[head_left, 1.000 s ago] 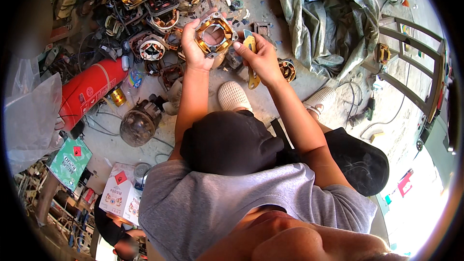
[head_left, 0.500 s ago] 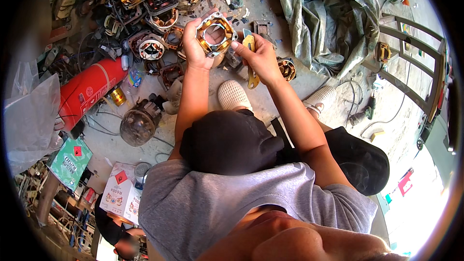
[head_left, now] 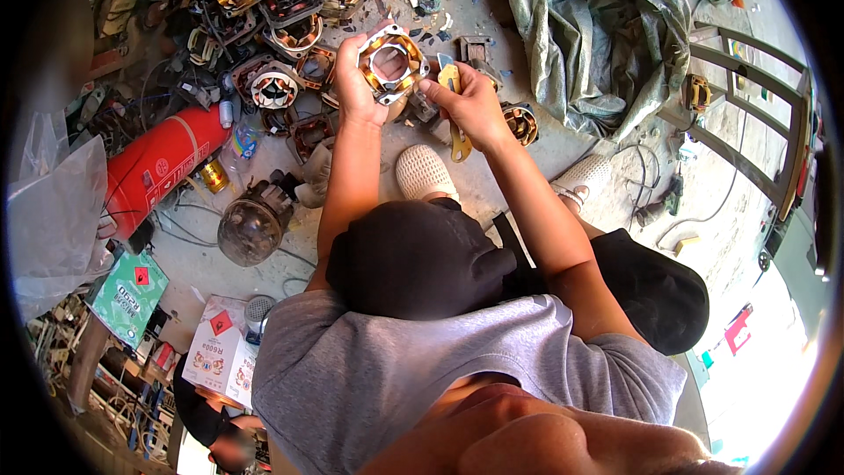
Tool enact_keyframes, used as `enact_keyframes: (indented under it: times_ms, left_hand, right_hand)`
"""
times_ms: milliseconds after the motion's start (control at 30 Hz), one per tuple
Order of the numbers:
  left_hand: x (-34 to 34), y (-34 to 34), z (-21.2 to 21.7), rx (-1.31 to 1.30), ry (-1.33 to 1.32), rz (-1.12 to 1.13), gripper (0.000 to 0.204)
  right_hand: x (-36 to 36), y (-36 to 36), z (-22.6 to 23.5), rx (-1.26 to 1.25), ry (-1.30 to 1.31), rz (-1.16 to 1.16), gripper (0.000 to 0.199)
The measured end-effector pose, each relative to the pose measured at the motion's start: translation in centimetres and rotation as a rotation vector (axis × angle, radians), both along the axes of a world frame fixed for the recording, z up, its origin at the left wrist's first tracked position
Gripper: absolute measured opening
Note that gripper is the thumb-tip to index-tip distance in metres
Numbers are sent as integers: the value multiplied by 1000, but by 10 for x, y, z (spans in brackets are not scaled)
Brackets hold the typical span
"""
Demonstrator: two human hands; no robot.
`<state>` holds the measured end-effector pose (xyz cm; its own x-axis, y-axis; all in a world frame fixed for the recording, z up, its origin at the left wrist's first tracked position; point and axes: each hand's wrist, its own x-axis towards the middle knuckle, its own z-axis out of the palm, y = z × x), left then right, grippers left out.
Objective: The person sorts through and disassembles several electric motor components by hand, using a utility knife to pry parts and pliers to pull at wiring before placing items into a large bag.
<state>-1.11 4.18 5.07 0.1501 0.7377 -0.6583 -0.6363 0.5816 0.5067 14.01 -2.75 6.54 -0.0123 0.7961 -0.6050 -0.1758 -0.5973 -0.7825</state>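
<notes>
I record that the motor coil ring [head_left: 406, 83], held above the floor [head_left: 482, 2], has tipped slightly in the left hand's [head_left: 353, 95] grip while the right hand [head_left: 479, 107], closed around a yellow tool [head_left: 450, 79], has edged leftward, which I judge mere repositioning.
</notes>
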Motion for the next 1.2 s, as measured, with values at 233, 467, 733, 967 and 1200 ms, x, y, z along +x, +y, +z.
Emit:
enact_keyframes:
  times_ms: [233,467,733,967,1200]
  left_hand:
    - [-1,0,-8,-91,-90,22,54]
    - [-2,-2,-15,-168,-140,46,53]
    - [-6,-4,-27,-209,-225,13,53]
    - [-7,-7,-29,-167,-332,-21,54]
    - [-9,-8,-31,-124,-345,-42,55]
  right_hand:
    - [2,0,-1,-26,-37,0,26]
    - [2,0,-4,-28,-56,-15,26]
    - [2,-2,-10,0,-119,-3,26]
    - [1,-4,-8,112,-156,-8,25]
    - [1,-6,-12,142,-251,44,25]
